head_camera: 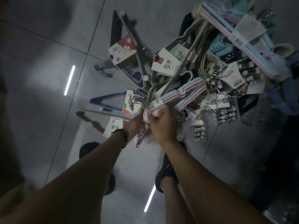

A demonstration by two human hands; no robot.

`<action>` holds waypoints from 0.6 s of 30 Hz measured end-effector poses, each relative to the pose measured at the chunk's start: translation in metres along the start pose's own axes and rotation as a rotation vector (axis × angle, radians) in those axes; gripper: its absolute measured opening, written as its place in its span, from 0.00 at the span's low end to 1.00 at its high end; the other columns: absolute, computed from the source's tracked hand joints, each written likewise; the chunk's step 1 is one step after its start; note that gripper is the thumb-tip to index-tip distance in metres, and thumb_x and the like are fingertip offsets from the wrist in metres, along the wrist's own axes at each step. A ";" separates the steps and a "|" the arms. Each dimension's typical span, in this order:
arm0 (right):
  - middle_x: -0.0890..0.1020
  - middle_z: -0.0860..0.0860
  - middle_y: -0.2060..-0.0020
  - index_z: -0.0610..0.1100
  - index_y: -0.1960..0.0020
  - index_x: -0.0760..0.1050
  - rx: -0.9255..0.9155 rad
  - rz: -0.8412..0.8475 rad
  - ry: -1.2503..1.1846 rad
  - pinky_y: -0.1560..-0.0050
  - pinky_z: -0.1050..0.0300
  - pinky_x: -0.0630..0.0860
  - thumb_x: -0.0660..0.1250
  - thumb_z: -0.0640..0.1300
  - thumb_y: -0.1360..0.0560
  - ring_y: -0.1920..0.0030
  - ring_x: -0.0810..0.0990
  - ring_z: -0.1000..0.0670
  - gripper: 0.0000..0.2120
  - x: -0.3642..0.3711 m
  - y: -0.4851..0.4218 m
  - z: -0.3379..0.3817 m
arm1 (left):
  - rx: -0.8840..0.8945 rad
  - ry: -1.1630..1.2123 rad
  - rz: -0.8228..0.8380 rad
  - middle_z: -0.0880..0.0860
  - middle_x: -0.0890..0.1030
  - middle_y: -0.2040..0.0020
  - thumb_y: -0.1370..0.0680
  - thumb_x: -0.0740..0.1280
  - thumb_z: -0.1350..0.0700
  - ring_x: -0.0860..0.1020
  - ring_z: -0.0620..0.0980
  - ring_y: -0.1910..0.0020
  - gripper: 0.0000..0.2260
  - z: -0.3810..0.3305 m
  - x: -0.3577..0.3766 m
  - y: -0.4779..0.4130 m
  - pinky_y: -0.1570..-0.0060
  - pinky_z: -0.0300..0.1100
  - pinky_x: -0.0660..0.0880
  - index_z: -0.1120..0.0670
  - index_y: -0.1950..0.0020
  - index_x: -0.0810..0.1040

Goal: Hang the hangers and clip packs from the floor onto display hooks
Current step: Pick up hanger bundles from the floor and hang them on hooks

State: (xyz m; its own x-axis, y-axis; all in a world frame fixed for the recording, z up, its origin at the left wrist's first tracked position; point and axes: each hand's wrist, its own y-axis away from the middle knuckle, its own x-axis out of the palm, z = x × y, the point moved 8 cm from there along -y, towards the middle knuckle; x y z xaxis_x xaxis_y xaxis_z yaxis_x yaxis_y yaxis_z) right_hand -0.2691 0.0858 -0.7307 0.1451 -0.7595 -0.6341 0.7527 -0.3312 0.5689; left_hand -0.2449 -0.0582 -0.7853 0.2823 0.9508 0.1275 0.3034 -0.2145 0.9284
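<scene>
R hand [161,125] has fingers curled tight round a paper-banded bundle of pastel pink-and-blue plastic hangers [186,94], near its chrome hooks. L hand [135,125] grips the same bundle alongside, fingers mostly hidden. Bundle's far end lies in the heap w/ metal clip packs [223,113], crowding the right side. Glossy grey tiled floor [40,62] is open to the left. Dark shoes [166,172] sit just behind the hands.

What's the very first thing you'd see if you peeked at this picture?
A big jumble of hangers and clip packs lies on the shiny grey floor, up and to the right. In the middle, the left hand and right hand grip a bundle of pink and blue hangers at the pile's near edge. White light stripes gleam on the floor at left.
</scene>
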 end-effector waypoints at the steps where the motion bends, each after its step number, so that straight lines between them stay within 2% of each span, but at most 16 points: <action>1: 0.83 0.46 0.47 0.44 0.42 0.75 0.005 -0.016 0.008 0.51 0.49 0.82 0.76 0.54 0.24 0.50 0.82 0.46 0.19 -0.003 -0.003 -0.001 | 0.025 -0.104 0.021 0.53 0.84 0.46 0.18 0.65 0.62 0.82 0.58 0.47 0.15 -0.001 0.003 -0.001 0.55 0.38 0.79 0.55 0.30 0.75; 3: 0.81 0.47 0.45 0.44 0.40 0.74 0.031 -0.016 0.000 0.49 0.48 0.82 0.78 0.55 0.26 0.47 0.81 0.46 0.23 -0.007 -0.003 -0.004 | 0.078 -0.285 0.025 0.45 0.80 0.45 0.21 0.71 0.65 0.81 0.52 0.44 0.26 -0.013 0.012 0.005 0.55 0.34 0.75 0.49 0.27 0.68; 5: 0.79 0.47 0.44 0.42 0.38 0.73 0.052 0.024 -0.042 0.51 0.55 0.79 0.78 0.53 0.26 0.45 0.80 0.46 0.25 -0.007 -0.001 -0.010 | 0.135 -0.410 -0.009 0.43 0.76 0.39 0.23 0.76 0.61 0.77 0.51 0.35 0.39 -0.024 0.016 0.003 0.49 0.32 0.73 0.47 0.19 0.58; 6: 0.78 0.47 0.44 0.42 0.38 0.73 0.059 0.046 -0.054 0.54 0.61 0.76 0.78 0.52 0.25 0.46 0.80 0.47 0.24 -0.008 0.000 -0.012 | 0.143 -0.449 -0.001 0.45 0.75 0.34 0.24 0.78 0.57 0.75 0.51 0.32 0.45 -0.025 0.019 0.000 0.43 0.36 0.73 0.47 0.17 0.53; 8: 0.78 0.48 0.47 0.43 0.41 0.72 0.062 0.081 -0.057 0.60 0.65 0.70 0.77 0.51 0.24 0.48 0.81 0.46 0.20 -0.012 -0.003 -0.015 | 0.102 -0.468 -0.019 0.51 0.75 0.27 0.27 0.81 0.49 0.73 0.57 0.27 0.51 -0.019 0.017 -0.011 0.32 0.48 0.73 0.41 0.17 0.48; 9: 0.78 0.48 0.48 0.44 0.43 0.71 0.044 0.099 -0.042 0.61 0.64 0.70 0.77 0.50 0.24 0.49 0.81 0.46 0.19 -0.014 -0.004 -0.016 | 0.058 -0.477 -0.040 0.54 0.76 0.26 0.29 0.81 0.44 0.74 0.61 0.28 0.51 -0.016 0.015 -0.013 0.30 0.53 0.73 0.38 0.18 0.49; 11: 0.77 0.49 0.48 0.45 0.43 0.70 -0.074 0.121 0.068 0.56 0.58 0.76 0.77 0.49 0.24 0.47 0.79 0.46 0.19 -0.019 -0.003 -0.008 | 0.050 -0.526 -0.113 0.55 0.79 0.30 0.35 0.76 0.35 0.78 0.63 0.33 0.48 -0.011 0.007 -0.019 0.33 0.58 0.77 0.36 0.20 0.54; 12: 0.76 0.48 0.46 0.46 0.42 0.69 -0.162 0.100 0.145 0.52 0.53 0.79 0.78 0.49 0.25 0.45 0.78 0.46 0.20 -0.024 -0.001 0.001 | 0.082 -0.542 -0.142 0.55 0.80 0.32 0.36 0.74 0.35 0.79 0.62 0.35 0.47 -0.014 0.007 -0.018 0.36 0.58 0.79 0.38 0.21 0.58; 14: 0.74 0.47 0.40 0.46 0.39 0.68 -0.351 0.002 0.248 0.43 0.46 0.80 0.79 0.50 0.29 0.39 0.75 0.45 0.27 -0.043 -0.002 0.027 | 0.157 -0.489 -0.179 0.52 0.82 0.36 0.33 0.76 0.41 0.80 0.57 0.39 0.41 -0.018 0.009 -0.015 0.40 0.54 0.79 0.44 0.22 0.65; 15: 0.72 0.46 0.37 0.47 0.36 0.68 -0.447 -0.018 0.304 0.38 0.45 0.77 0.80 0.52 0.32 0.35 0.72 0.43 0.32 -0.052 -0.006 0.043 | 0.177 -0.437 -0.190 0.50 0.82 0.38 0.32 0.77 0.44 0.80 0.55 0.41 0.37 -0.019 0.010 -0.012 0.41 0.51 0.78 0.46 0.25 0.68; 16: 0.70 0.45 0.33 0.48 0.32 0.67 -0.524 0.034 0.392 0.33 0.46 0.71 0.81 0.55 0.35 0.32 0.69 0.42 0.38 -0.056 -0.012 0.058 | 0.192 -0.393 -0.212 0.47 0.82 0.41 0.32 0.78 0.44 0.80 0.53 0.43 0.34 -0.020 0.010 -0.008 0.42 0.51 0.79 0.46 0.29 0.71; 18: 0.65 0.46 0.26 0.52 0.24 0.63 -0.547 0.308 0.604 0.29 0.45 0.60 0.82 0.60 0.37 0.26 0.63 0.41 0.48 -0.052 -0.031 0.074 | 0.203 -0.349 -0.264 0.44 0.83 0.45 0.36 0.77 0.38 0.82 0.51 0.47 0.31 -0.026 0.006 0.003 0.43 0.53 0.81 0.44 0.37 0.73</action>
State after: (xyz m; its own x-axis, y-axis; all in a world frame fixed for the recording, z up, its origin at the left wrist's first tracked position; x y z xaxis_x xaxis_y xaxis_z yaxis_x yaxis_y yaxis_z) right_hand -0.3471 0.0943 -0.6761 0.5922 -0.2930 -0.7507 0.8042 0.2733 0.5278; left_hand -0.2661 -0.0478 -0.7724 0.4496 0.8545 -0.2601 0.5675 -0.0484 0.8219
